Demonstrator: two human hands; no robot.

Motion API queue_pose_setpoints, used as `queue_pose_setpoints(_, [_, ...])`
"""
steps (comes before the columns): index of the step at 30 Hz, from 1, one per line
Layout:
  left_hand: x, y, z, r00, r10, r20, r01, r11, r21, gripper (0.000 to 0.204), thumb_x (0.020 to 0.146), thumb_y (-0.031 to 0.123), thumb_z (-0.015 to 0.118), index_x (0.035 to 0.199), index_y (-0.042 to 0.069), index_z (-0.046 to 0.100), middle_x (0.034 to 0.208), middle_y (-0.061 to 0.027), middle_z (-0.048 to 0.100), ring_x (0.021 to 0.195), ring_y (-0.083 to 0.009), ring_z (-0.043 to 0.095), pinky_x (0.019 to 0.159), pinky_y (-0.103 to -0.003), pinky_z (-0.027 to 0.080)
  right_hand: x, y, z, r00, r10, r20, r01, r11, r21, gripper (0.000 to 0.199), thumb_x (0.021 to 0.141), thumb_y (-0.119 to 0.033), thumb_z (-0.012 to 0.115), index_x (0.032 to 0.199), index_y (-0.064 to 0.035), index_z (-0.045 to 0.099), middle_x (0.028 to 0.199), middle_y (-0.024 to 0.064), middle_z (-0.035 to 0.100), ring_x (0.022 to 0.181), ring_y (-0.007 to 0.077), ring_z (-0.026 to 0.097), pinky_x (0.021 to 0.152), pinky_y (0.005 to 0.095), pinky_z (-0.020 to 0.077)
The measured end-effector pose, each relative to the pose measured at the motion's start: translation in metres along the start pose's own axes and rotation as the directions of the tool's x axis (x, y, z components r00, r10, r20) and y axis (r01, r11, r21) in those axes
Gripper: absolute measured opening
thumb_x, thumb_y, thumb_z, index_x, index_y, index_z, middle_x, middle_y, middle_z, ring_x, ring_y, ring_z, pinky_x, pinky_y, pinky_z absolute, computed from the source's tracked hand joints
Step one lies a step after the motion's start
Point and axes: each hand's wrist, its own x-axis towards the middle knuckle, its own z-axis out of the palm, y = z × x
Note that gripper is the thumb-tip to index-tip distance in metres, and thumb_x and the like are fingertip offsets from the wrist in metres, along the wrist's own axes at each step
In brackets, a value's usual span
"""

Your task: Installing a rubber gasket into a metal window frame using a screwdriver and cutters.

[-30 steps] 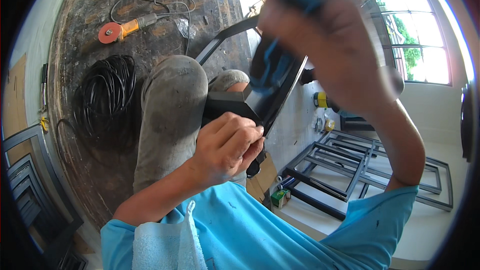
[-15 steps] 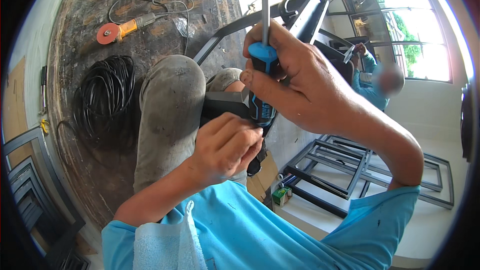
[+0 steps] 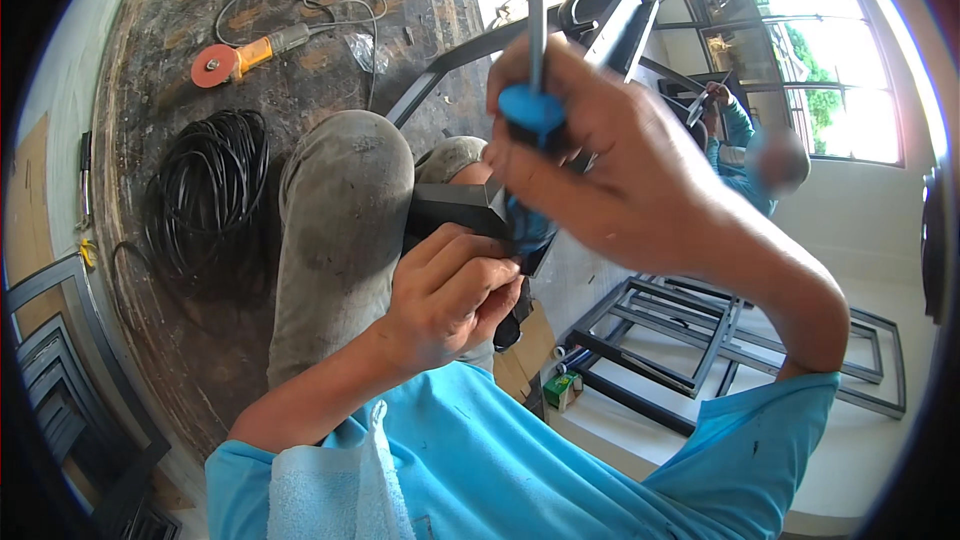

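My right hand point(image 3: 620, 165) is wrapped round a screwdriver point(image 3: 532, 112) with a blue and black handle, its long metal shaft pointing up and away. The handle's butt end is down at a dark metal frame point(image 3: 455, 208) lying across my lap by my knee. Close under that butt, my left hand point(image 3: 455, 290) rests at the frame's edge with curled, pinching fingers. Whatever those fingertips hold is hidden. Motion smears the right hand and the handle.
On the floor at left lie an angle grinder point(image 3: 235, 60) with a cord and a coil of black cable point(image 3: 212, 180). Metal frames point(image 3: 650, 330) lean at right. A green box point(image 3: 563, 390) stands near cardboard. Another person point(image 3: 750, 165) works at far right.
The right hand and screwdriver have shifted slightly downward and become blurred. My left hand stays nearly in place at the frame's edge.
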Motion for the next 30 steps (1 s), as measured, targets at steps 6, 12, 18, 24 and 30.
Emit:
queue_pose_setpoints(6, [-0.001, -0.003, 0.0, 0.999, -0.044, -0.007, 0.044, 0.998, -0.042, 0.027, 0.074, -0.004, 0.079, 0.096, 0.003, 0.065, 0.091, -0.0102, 0.068, 0.078, -0.0262, 0.067, 0.068, -0.035, 0.055, -0.003, -0.004, -0.042, 0.962, -0.148, -0.23, 0.182, 0.974, 0.138, 0.023, 0.101, -0.02, 0.062, 0.119, -0.0075, 0.056, 0.089, 0.0023, 0.063, 0.078, 0.0116, 0.062, 0.07, 0.0294, 0.0515])
queue_pose_setpoints(12, [0.001, 0.001, 0.004, 0.999, -0.039, -0.029, 0.038, 0.999, -0.035, 0.025, 0.076, 0.0, 0.083, 0.093, 0.004, 0.065, 0.088, -0.0092, 0.069, 0.076, -0.0231, 0.068, 0.062, -0.032, 0.054, -0.001, -0.003, -0.03, 0.997, -0.059, -0.041, 0.06, 0.998, 0.016, 0.024, 0.1, -0.017, 0.062, 0.12, -0.0075, 0.054, 0.092, 0.0023, 0.062, 0.08, 0.0112, 0.059, 0.071, 0.0295, 0.0491])
queue_pose_setpoints(18, [0.0, 0.0, 0.003, 0.999, -0.04, -0.011, 0.039, 0.997, -0.067, 0.027, 0.073, -0.002, 0.081, 0.094, 0.003, 0.066, 0.089, -0.0084, 0.068, 0.076, -0.0252, 0.066, 0.063, -0.035, 0.053, 0.007, -0.012, -0.019, 0.989, 0.05, 0.138, -0.029, 0.988, -0.152, 0.025, 0.1, -0.017, 0.063, 0.121, -0.0072, 0.053, 0.093, 0.0024, 0.062, 0.078, 0.0113, 0.057, 0.069, 0.0303, 0.0469])
queue_pose_setpoints(24, [-0.003, -0.004, 0.002, 0.996, -0.091, 0.012, 0.092, 0.991, -0.099, 0.025, 0.072, -0.004, 0.081, 0.085, 0.005, 0.062, 0.087, -0.0077, 0.067, 0.076, -0.0264, 0.066, 0.065, -0.036, 0.053, 0.01, -0.021, -0.015, 0.962, 0.171, 0.213, -0.12, 0.965, -0.232, 0.031, 0.1, -0.019, 0.063, 0.128, -0.0072, 0.054, 0.09, 0.001, 0.062, 0.075, 0.0099, 0.059, 0.064, 0.0275, 0.0476])
queue_pose_setpoints(30, [-0.005, -0.006, -0.001, 0.98, -0.193, -0.049, 0.181, 0.966, -0.187, 0.031, 0.068, -0.006, 0.082, 0.077, 0.008, 0.056, 0.083, -0.0065, 0.066, 0.075, -0.0262, 0.065, 0.064, -0.036, 0.053, 0.011, -0.027, -0.017, 0.996, 0.044, 0.073, -0.043, 0.999, -0.009, 0.027, 0.1, -0.017, 0.062, 0.122, -0.0044, 0.052, 0.074, 0.0026, 0.058, 0.06, 0.0118, 0.056, 0.056, 0.031, 0.0446])
